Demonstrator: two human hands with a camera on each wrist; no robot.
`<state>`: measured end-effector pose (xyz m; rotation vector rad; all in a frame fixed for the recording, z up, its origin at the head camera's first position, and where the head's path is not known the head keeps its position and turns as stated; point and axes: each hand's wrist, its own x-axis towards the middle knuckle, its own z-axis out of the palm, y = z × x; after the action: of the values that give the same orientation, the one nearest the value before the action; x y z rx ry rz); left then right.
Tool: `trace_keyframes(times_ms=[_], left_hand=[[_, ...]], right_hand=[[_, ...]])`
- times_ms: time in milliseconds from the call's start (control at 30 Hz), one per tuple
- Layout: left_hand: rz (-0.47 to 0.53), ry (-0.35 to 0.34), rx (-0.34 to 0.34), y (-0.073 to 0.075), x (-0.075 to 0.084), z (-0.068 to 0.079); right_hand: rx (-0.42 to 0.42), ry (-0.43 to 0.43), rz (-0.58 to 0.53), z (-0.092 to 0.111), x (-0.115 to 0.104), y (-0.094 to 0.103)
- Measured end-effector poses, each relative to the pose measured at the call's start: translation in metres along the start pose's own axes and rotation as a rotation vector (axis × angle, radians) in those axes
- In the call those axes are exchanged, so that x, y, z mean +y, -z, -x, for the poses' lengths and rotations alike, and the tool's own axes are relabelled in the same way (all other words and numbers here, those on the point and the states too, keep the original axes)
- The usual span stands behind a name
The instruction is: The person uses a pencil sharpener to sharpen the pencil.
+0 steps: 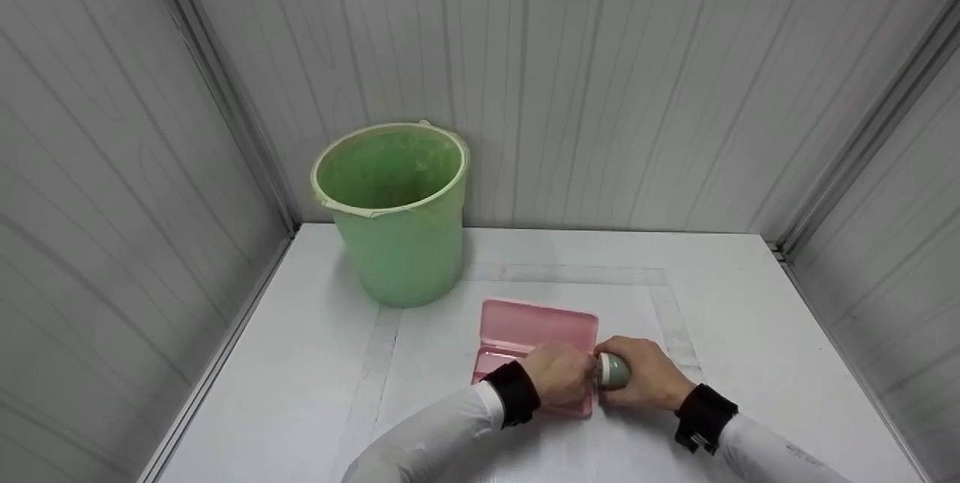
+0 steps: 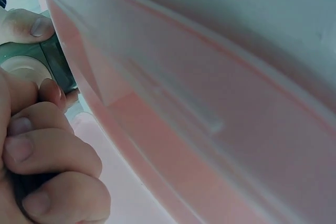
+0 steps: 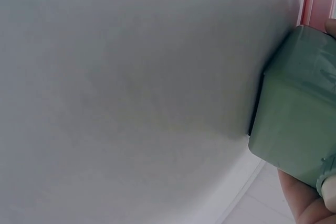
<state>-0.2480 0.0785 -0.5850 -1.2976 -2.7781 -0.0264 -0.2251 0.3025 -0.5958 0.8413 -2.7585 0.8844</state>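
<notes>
A green pencil sharpener with a white round part stands beside the right edge of an open pink pencil case. My right hand grips the sharpener's body from the right. My left hand reaches across the case to it. In the left wrist view the left fingers are tightly curled, with the thumb and index finger at the sharpener's round white part. Anything inside that fist is hidden. Raised at the back, the lid of the case fills much of that view.
A tall light green bucket stands at the back left of the white table, near the panelled rear wall. Strips of clear tape mark a rectangle on the tabletop. Grey walls close off both sides.
</notes>
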Motion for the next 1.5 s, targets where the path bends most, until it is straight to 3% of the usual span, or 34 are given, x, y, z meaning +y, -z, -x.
trace_keyframes(times_ms=[100,200,333,433,533,700,800,933,1133,1367,1500], left_hand=[[-0.076,-0.038,0.034,0.000,0.000,-0.001],[-0.092,-0.055,0.015,0.004,-0.001,-0.004],[-0.016,-0.031,-0.043,0.016,0.000,-0.009],[0.058,-0.009,-0.034,0.028,0.003,-0.012],[0.095,0.002,0.007,0.039,0.006,-0.015],[0.038,-0.056,0.059,0.050,0.015,-0.023],[-0.013,-0.109,0.079,0.050,0.023,-0.028],[-0.033,-0.146,0.079,0.044,0.033,-0.036],[-0.072,-0.157,0.045,0.033,0.043,-0.048],[0.127,-0.066,-0.094,0.031,0.047,-0.064],[0.207,-0.038,-0.122,0.031,0.047,-0.066]], right_hand=[[0.000,0.013,0.015,0.000,0.001,0.000],[0.005,0.012,0.040,0.000,0.002,0.002],[0.001,0.033,0.084,0.001,0.004,0.008],[-0.031,0.028,0.097,0.005,0.003,0.015],[-0.045,-0.007,0.112,0.009,0.002,0.027],[-0.024,-0.109,0.178,0.016,0.000,0.050],[-0.060,-0.174,0.209,0.021,-0.001,0.060],[-0.170,-0.237,0.174,0.026,-0.004,0.064],[-0.272,-0.231,0.082,0.029,-0.007,0.059],[-0.385,-0.210,0.046,0.028,-0.009,0.069],[-0.442,-0.131,0.042,0.023,-0.012,0.083]])
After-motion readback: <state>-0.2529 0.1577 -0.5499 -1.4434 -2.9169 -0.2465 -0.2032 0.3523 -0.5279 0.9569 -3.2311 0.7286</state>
